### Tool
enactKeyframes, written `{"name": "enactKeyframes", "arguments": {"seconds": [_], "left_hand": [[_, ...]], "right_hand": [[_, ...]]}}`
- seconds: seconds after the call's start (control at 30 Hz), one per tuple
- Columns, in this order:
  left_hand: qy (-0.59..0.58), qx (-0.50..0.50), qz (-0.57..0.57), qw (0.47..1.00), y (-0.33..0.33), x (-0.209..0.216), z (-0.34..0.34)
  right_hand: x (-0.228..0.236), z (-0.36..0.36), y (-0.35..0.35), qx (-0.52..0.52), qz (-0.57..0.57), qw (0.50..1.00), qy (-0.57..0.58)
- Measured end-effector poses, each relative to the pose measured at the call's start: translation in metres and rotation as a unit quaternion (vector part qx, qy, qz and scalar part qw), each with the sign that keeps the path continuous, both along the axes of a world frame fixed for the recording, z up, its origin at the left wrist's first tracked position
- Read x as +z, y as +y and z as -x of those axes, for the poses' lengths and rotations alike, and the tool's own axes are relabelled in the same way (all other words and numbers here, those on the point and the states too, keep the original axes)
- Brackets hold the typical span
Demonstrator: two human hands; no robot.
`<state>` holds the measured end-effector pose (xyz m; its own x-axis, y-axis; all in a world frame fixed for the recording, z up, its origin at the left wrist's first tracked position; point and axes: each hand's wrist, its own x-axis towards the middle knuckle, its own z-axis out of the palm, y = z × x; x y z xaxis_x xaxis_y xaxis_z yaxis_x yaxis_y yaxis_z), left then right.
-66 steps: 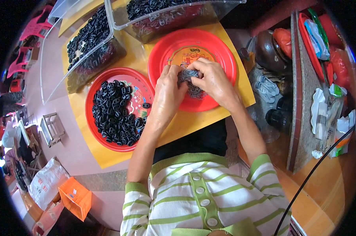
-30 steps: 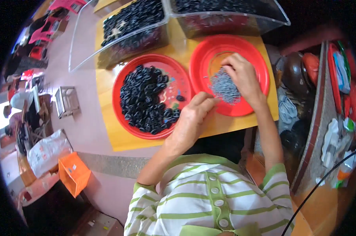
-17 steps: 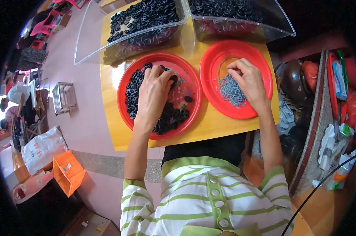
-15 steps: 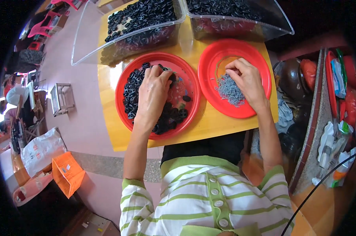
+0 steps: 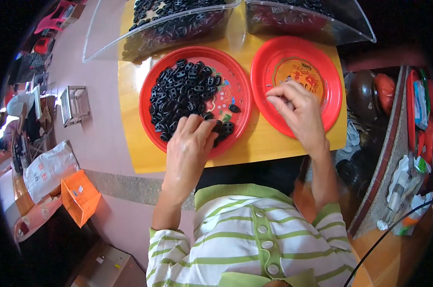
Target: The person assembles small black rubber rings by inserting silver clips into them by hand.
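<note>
My left hand (image 5: 190, 146) is at the near edge of a round red tray (image 5: 149, 136), its fingers bent and drawn together among small black two-holed plastic pieces (image 5: 180, 91). What its fingertips pinch is hidden by the hand. My right hand (image 5: 300, 112) hovers over a red plate (image 5: 332, 88) with a printed orange centre. Its thumb and fingers are curled together; a small greyish bit seems to show between them, too small to name. The hand covers part of that plate. One black piece (image 5: 233, 108) lies apart at the tray's right side.
Two clear plastic bins (image 5: 178, 36) (image 5: 312, 21) of black pieces stand at the back of the yellow-topped table (image 5: 125, 115). A metal stool (image 5: 74, 106) and an orange paper box (image 5: 80, 197) are on the left. Brown jars (image 5: 362, 93) and a ledge with bags flank the right.
My left hand has drawn toward me, from the middle of the pile to its near edge. The pile of grey screws seen earlier in the right plate no longer shows. The view has shifted slightly.
</note>
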<state>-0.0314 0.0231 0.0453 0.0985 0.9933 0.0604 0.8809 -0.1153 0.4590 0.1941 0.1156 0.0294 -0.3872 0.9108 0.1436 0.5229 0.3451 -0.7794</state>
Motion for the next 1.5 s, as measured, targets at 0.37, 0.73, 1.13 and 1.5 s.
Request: {"name": "enactKeyframes", "arguments": {"seconds": [0.37,0.73,1.13,1.5], "left_hand": [[-0.129,0.070,0.022,0.989,-0.015,-0.023,0.003],[-0.153,0.237,0.055,0.958,-0.048,-0.006,0.057],[-0.245,0.210,0.065,0.944,-0.019,-0.020,0.043],[-0.216,0.163,-0.015,0.963,-0.008,-0.036,0.040]], "right_hand": [[-0.007,0.072,-0.033,0.197,-0.098,0.964,-0.147],[0.000,0.095,-0.039,0.228,-0.049,0.967,-0.103],[-0.022,0.108,-0.049,0.165,-0.056,0.979,-0.106],[-0.012,0.091,-0.018,0.139,-0.031,0.989,-0.043]]}}
